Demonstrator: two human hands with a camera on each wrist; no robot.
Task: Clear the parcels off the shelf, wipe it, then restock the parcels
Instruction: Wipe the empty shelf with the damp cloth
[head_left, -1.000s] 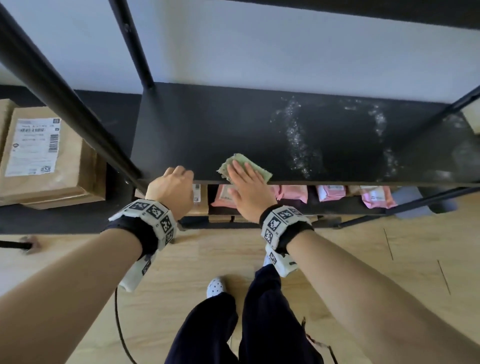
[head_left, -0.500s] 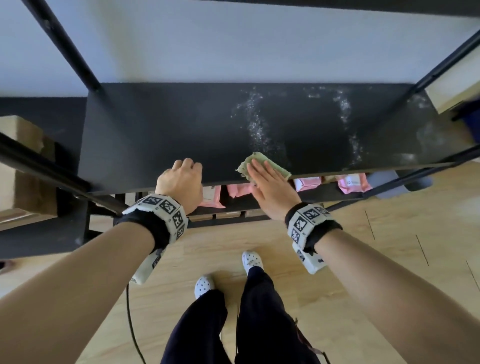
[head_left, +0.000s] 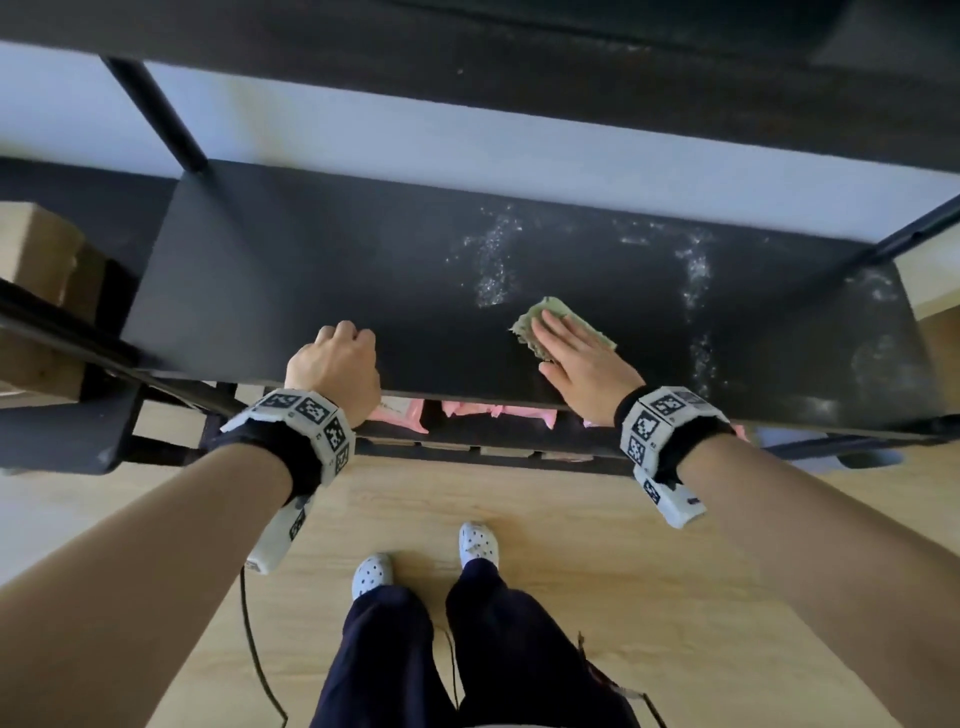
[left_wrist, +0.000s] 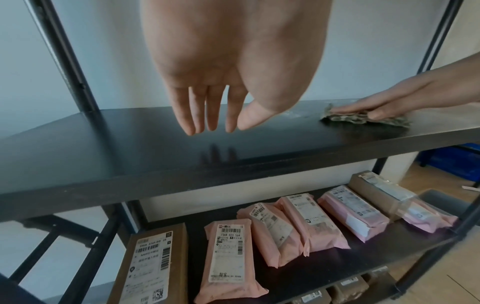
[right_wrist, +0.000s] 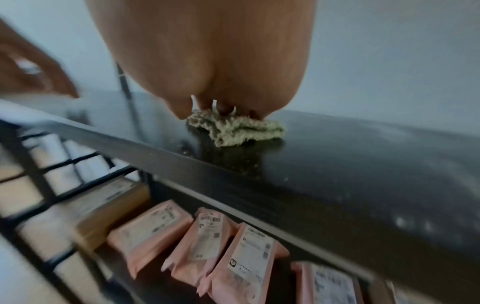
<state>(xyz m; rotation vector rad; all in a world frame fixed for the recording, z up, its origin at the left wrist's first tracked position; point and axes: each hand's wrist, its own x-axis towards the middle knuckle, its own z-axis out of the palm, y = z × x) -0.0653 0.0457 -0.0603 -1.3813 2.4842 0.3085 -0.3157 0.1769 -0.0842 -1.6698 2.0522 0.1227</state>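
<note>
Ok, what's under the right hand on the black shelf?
A folded green cloth, pressed flat by the right hand on the black shelf. Whether dust lies beneath the cloth can't be seen.

Green cloth (head_left: 563, 326) is pressed flat on black shelf (head_left: 311, 270) by right hand (head_left: 584, 364); white dust streaks (head_left: 493, 260) are seen beyond; left hand (head_left: 335, 366) is rested at front edge.

Black shelf (head_left: 322, 270) bare, white dusty streaks at right. Folded green cloth (head_left: 535, 317) flat near front edge. Pink parcels (left_wrist: 275, 230) on lower tier.
</note>
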